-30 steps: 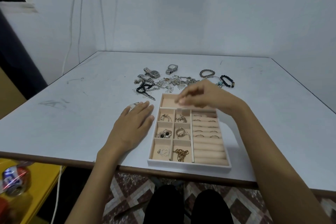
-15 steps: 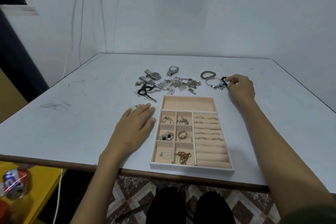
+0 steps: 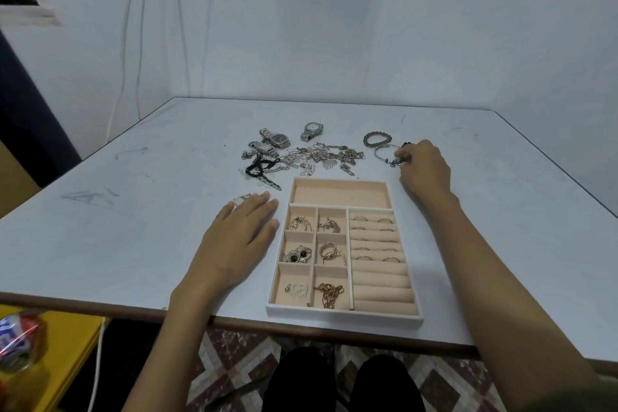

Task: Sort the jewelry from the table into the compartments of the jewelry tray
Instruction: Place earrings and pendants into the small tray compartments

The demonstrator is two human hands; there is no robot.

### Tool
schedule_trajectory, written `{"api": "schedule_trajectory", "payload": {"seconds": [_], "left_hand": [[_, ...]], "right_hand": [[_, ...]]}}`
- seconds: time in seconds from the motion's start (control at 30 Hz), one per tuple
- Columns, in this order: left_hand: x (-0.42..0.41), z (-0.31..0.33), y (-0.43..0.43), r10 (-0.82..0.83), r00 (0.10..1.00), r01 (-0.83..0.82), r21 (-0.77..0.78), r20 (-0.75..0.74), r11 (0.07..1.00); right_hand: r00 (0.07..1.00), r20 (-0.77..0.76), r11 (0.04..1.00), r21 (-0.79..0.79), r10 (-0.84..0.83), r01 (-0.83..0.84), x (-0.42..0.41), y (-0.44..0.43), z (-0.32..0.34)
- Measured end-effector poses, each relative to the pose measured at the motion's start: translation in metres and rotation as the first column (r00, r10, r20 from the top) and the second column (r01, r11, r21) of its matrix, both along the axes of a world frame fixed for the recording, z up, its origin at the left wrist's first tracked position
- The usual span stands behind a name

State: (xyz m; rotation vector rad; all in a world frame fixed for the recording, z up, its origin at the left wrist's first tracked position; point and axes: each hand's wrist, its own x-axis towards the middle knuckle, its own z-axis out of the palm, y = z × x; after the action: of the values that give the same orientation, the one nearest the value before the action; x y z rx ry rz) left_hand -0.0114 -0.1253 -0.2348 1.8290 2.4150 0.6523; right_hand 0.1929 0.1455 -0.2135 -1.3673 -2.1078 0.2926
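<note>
The beige jewelry tray [image 3: 344,315] lies near the table's front edge. Its small left compartments hold earrings, pendants and a gold chain [image 3: 329,294]; rings sit in the upper ring rolls [image 3: 373,237]; the wide top compartment holds nothing. My right hand [image 3: 423,170] is beyond the tray's far right corner, fingers curled and pinching the silver bangle [image 3: 384,153] at its charm; the black bead bracelet is mostly hidden under the hand. My left hand [image 3: 240,237] rests flat on the table beside the tray's left wall.
Loose jewelry lies behind the tray: a tangle of chains [image 3: 321,157], watches [image 3: 279,140] [image 3: 312,130], a black cord piece [image 3: 259,166], a beaded bracelet [image 3: 377,138]. A small pale item [image 3: 241,199] peeks out by my left fingertips. A yellow stool [image 3: 50,361] with a can stands lower left.
My right hand went from over the tray's top compartment out to the bracelets at the far right and closed its fingers on the silver bangle. My left hand stayed put.
</note>
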Motion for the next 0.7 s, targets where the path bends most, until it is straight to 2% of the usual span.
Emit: {"api": "schedule_trajectory", "payload": {"seconds": [0.1, 0.17, 0.23, 0.3, 0.37, 0.43, 0.53, 0.7], "left_hand": [[0.000, 0.001, 0.001, -0.001, 1.000, 0.001, 0.003, 0.003, 1.000], [-0.001, 0.000, 0.001, -0.004, 1.000, 0.004, 0.005, 0.005, 1.000], [-0.003, -0.001, 0.001, -0.003, 1.000, 0.003, 0.006, 0.009, 1.000], [-0.004, -0.001, 0.001, -0.001, 1.000, 0.001, 0.008, 0.015, 1.000], [-0.004, -0.001, 0.001, -0.003, 1.000, 0.003, 0.009, 0.018, 1.000], [-0.004, -0.001, 0.001, -0.005, 1.000, 0.005, 0.012, 0.017, 1.000], [-0.004, -0.001, 0.001, -0.004, 1.000, 0.004, 0.013, 0.024, 1.000], [-0.004, -0.002, 0.002, -0.008, 1.000, 0.008, 0.017, 0.018, 1.000]], "right_hand": [[0.994, -0.061, 0.996, 0.021, 0.087, -0.086, -0.013, -0.012, 0.012], [0.975, -0.099, 0.980, -0.014, 0.198, -0.200, -0.026, -0.022, 0.023], [0.948, -0.061, 0.945, -0.083, 0.311, -0.316, -0.042, -0.032, 0.033], [0.926, 0.045, 0.921, -0.132, 0.375, -0.366, -0.060, -0.039, 0.038], [0.908, 0.182, 0.924, -0.129, 0.378, -0.359, -0.077, -0.044, 0.039], [0.903, 0.256, 0.938, -0.091, 0.346, -0.333, -0.089, -0.044, 0.033], [0.919, 0.268, 0.957, -0.060, 0.288, -0.283, -0.096, -0.043, 0.026], [0.930, 0.239, 0.960, -0.103, 0.279, -0.262, -0.094, -0.040, 0.029]]}}
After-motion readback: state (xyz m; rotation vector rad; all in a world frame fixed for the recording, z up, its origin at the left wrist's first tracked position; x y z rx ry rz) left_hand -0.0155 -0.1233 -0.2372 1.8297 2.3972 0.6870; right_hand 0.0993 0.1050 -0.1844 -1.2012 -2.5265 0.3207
